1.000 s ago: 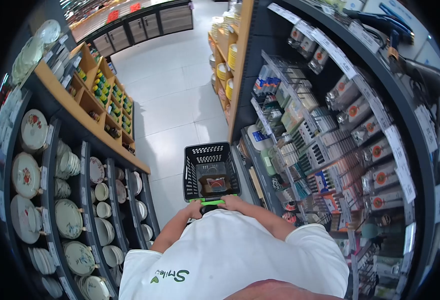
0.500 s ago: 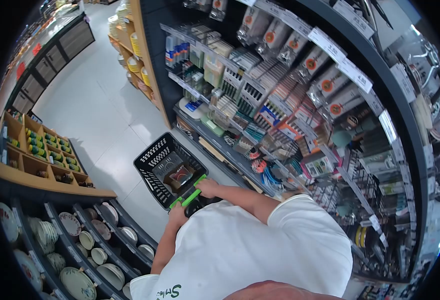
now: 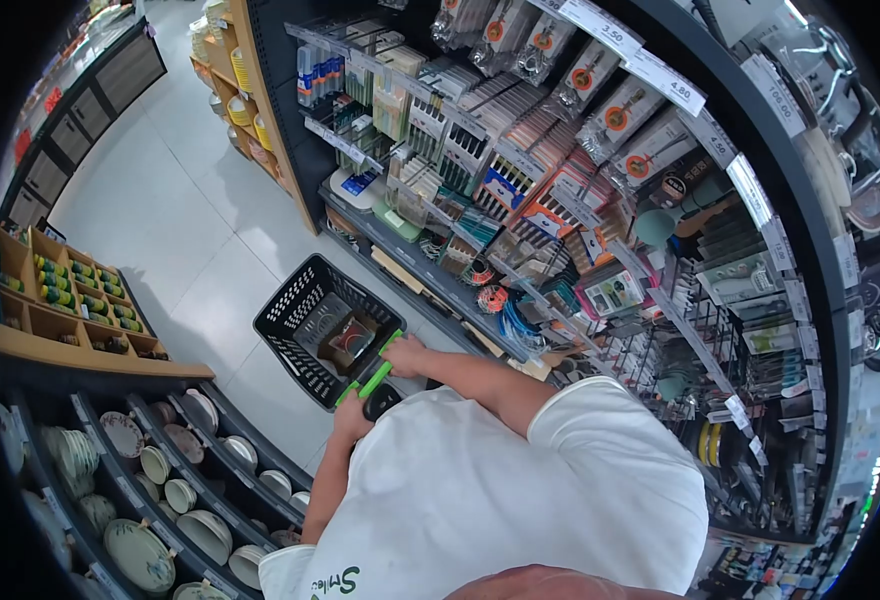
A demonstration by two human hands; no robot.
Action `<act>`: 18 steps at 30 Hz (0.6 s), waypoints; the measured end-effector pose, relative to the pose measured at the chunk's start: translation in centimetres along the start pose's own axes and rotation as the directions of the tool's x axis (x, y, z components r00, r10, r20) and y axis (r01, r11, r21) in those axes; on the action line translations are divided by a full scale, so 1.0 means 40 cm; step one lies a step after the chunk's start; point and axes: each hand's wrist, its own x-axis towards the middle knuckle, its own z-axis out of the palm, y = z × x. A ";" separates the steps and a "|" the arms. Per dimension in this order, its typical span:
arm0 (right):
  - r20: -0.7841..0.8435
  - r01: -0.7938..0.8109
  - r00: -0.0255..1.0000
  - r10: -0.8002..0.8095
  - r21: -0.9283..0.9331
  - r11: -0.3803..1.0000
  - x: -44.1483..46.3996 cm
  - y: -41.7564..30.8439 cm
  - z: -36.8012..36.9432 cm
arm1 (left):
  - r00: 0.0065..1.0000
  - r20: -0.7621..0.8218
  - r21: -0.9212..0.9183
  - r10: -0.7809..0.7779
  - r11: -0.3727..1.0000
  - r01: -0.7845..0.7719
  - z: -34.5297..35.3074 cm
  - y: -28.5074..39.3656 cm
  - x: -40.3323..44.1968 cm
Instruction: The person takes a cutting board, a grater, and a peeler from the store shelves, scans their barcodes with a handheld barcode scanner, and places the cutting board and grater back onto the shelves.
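Observation:
Both hands are on the bright green handle [image 3: 363,384] of a black shopping basket cart [image 3: 282,330] in front of my body. The fingers of my left hand [image 3: 351,418] wrap around the lower left end of the bar. At its upper right end, my right hand [image 3: 404,354] is closed around it too. A dark round part [image 3: 381,402] sits just behind the bar, between my hands. Inside the basket lies a small packet [image 3: 352,340] with brown and reddish colours; its kind is too small to tell.
On the right a tall shelf carries packaged chopsticks [image 3: 520,180] and hanging kitchen tools [image 3: 620,120]. At lower left, sloping racks hold plates and bowls [image 3: 205,535]. A wooden rack [image 3: 70,290] with green-yellow items stands beyond. The pale tiled aisle [image 3: 175,215] runs to the upper left.
The shelves and floor have shifted slightly left and up in view, and the cart appears a little further left. Both hands keep their hold on the handle.

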 end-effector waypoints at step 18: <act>0.005 0.221 0.975 -0.221 0.021 0.975 -0.230 0.121 0.111 | 0.998 -0.042 -0.072 -0.042 0.997 0.039 0.173 0.261 -0.104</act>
